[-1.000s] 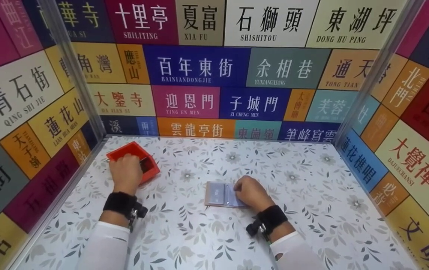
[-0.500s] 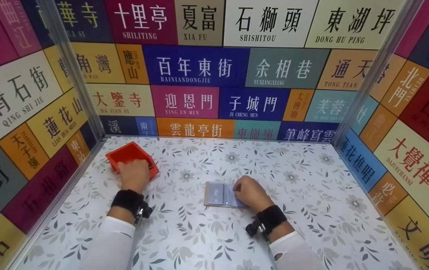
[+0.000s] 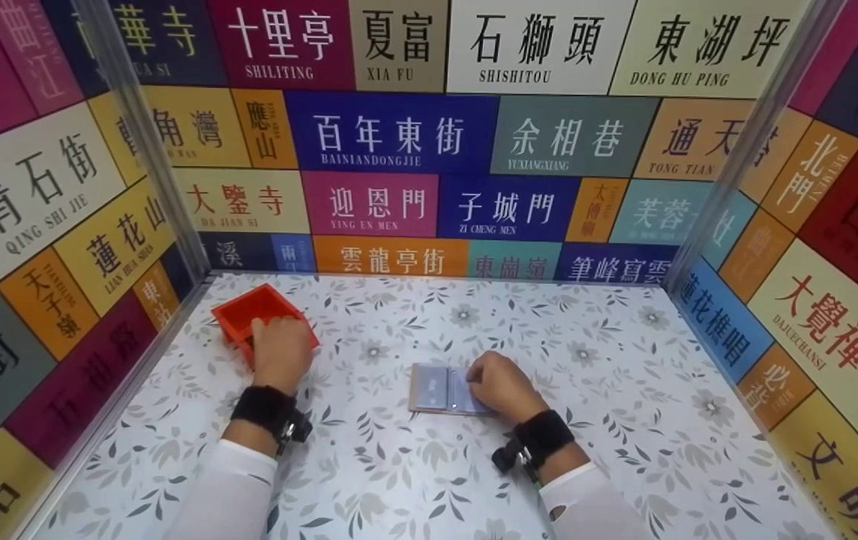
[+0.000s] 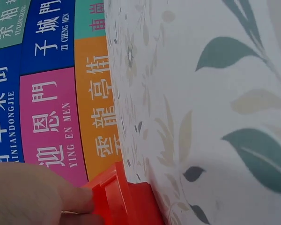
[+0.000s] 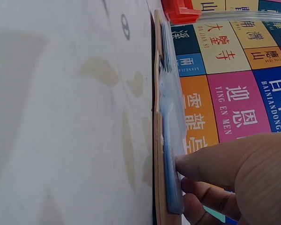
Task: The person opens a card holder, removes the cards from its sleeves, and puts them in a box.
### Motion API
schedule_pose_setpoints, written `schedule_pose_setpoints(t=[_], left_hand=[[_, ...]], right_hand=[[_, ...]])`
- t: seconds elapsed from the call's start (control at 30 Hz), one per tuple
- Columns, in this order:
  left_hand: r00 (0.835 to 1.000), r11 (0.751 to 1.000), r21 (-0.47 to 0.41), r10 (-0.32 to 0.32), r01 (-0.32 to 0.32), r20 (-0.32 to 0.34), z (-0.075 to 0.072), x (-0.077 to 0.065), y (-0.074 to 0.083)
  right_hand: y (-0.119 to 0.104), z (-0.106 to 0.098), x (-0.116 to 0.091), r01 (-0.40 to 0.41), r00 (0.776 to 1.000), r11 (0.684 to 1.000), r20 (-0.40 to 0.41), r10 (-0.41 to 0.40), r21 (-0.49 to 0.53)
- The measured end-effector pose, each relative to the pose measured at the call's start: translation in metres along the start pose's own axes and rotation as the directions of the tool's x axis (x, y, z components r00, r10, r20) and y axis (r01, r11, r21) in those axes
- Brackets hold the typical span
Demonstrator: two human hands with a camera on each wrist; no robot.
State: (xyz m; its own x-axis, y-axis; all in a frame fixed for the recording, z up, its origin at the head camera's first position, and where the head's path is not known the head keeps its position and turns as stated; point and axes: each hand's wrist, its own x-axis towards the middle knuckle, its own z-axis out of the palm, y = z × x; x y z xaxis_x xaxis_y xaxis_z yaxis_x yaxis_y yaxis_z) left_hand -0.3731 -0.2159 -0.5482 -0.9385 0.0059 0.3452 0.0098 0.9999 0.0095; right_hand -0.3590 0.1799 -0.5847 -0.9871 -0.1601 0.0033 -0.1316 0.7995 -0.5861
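A small card holder with a tan cover and clear plastic sleeves lies spread on the table. My right hand is at its right page, fingers curled, pinching the sleeves near the edge; the pinch itself is partly hidden. At the left, my left hand reaches into a red open-topped box, by the wall nearest me. In the left wrist view the thumb and a finger come close together at the box rim. Whether anything is between them is hidden.
The table has a white cover printed with leaves and flowers. Panels with street-name signs stand behind and on both sides, joined by clear corner strips. Each wrist wears a black strap with a small camera.
My left hand has shifted rightward inside the red box, from its middle toward its near right side. The right hand and the card holder have stayed in place.
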Motion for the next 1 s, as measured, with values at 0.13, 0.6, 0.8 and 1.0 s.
schedule_pose_setpoints(t=[0.13, 0.6, 0.8, 1.0], left_hand=[[0.97, 0.978, -0.132, 0.135, -0.163, -0.201, -0.001, -0.001, 0.021], [0.927, 0.834, -0.507, 0.34, -0.219, 0.159, 0.004, -0.013, 0.108], [0.896, 0.799, -0.572, 0.377, -0.187, 0.233, 0.01, -0.018, 0.129], [0.887, 0.783, -0.588, 0.4, -0.2, 0.23, 0.02, -0.019, 0.14]], right_hand=[[0.001, 0.0, 0.001, 0.014, 1.0, 1.0, -0.008, -0.014, -0.022], [0.002, 0.001, 0.002, 0.001, 1.0, 1.0, -0.004, -0.001, -0.011], [0.003, 0.001, 0.002, 0.019, 1.0, 1.0, -0.015, -0.019, -0.016], [0.002, 0.001, 0.001, 0.029, 0.999, 0.999, -0.019, -0.029, -0.024]])
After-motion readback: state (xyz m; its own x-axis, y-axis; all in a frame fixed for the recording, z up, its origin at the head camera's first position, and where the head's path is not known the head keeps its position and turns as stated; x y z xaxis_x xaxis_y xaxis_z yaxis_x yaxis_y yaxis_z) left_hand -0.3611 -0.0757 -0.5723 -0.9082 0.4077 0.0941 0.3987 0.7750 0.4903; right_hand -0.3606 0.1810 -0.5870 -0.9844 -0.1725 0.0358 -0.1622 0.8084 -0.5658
